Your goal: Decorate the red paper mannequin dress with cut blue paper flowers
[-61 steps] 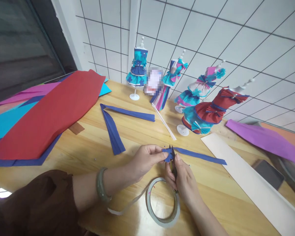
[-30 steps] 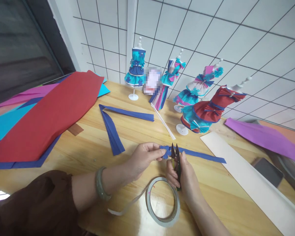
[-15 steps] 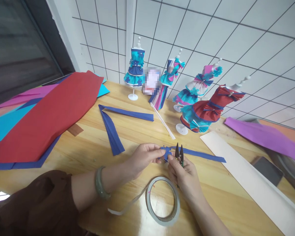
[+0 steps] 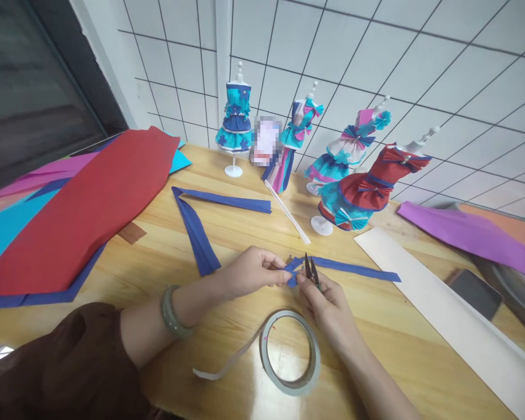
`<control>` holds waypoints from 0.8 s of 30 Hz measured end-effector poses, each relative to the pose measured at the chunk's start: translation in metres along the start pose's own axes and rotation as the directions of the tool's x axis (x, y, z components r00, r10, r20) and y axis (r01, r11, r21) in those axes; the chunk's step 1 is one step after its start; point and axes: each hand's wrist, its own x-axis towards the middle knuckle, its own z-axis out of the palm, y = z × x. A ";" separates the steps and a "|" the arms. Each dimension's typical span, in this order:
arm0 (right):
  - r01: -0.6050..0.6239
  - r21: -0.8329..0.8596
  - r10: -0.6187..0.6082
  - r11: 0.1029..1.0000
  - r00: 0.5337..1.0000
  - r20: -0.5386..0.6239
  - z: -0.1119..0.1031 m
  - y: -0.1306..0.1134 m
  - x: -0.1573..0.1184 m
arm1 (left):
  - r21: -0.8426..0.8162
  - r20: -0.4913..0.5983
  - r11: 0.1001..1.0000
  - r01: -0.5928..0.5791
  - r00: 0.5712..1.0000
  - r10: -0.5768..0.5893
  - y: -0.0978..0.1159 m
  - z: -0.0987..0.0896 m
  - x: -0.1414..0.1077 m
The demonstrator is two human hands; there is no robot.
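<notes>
Between both hands is a small blue paper piece point(image 4: 293, 276) with a jagged, cut outline. My left hand point(image 4: 257, 271) pinches its left side with thumb and fingertips. Thumb and fingers of my right hand point(image 4: 326, 297) are closed at its right side, and the same hand holds a pair of thread snips point(image 4: 310, 269) with dark blades pointing up and slightly apart. The snips' handle is mostly hidden in the palm. Just behind the hands lies a narrow blue paper strip point(image 4: 359, 268). A roll of tape point(image 4: 290, 353) rests on the table below them, its loose end trailing left.
Several small dress forms in paper dresses, one in a red dress point(image 4: 371, 184), stand along the tiled wall. Stacked coloured paper point(image 4: 91, 204) covers the left side. A folded blue strip point(image 4: 196, 233) lies mid-table. At right are a long white sheet point(image 4: 433, 309) and a dark phone point(image 4: 475, 293).
The blue piece looks turned and narrower between my fingers. The snips have shifted slightly left and now lean left. The whole view has moved a little.
</notes>
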 end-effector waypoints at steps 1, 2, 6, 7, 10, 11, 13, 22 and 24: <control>-0.028 0.027 0.029 0.999 0.999 -0.014 0.000 -0.001 0.001 | -0.008 -0.003 1.000 0.008 1.000 -0.008 0.001 0.000 0.000; -0.062 0.055 0.064 0.997 0.998 -0.026 0.000 -0.002 0.001 | -0.023 -0.012 1.000 0.021 1.000 -0.021 0.001 0.000 0.000; -0.111 0.120 0.114 0.987 0.993 -0.019 0.000 -0.004 0.003 | -0.196 -0.058 0.977 0.086 0.993 -0.099 0.002 0.002 0.000; -0.091 0.115 0.092 0.989 0.996 0.003 0.000 -0.003 0.003 | -0.261 -0.059 0.961 0.091 0.992 -0.110 0.001 0.003 0.000; -0.020 0.082 0.013 0.996 0.996 0.085 0.002 0.000 0.000 | -0.427 -0.047 0.901 0.077 0.993 -0.108 0.000 0.008 -0.002; -0.005 0.073 -0.002 0.997 0.994 0.108 0.003 0.001 -0.001 | -0.463 -0.049 0.884 0.065 0.994 -0.098 0.000 0.009 -0.002; 0.015 0.056 -0.023 0.998 0.991 0.133 0.006 0.002 -0.003 | -0.516 -0.065 0.856 0.035 0.995 -0.080 -0.001 0.013 -0.004; 0.036 -0.016 -0.034 0.999 0.989 0.143 0.007 0.001 -0.005 | -0.425 -0.171 0.904 -0.054 0.985 -0.022 0.006 0.020 -0.006; 0.035 -0.038 -0.029 0.999 0.989 0.143 0.006 -0.001 -0.005 | -0.377 -0.200 0.924 -0.060 0.980 -0.018 0.008 0.021 -0.006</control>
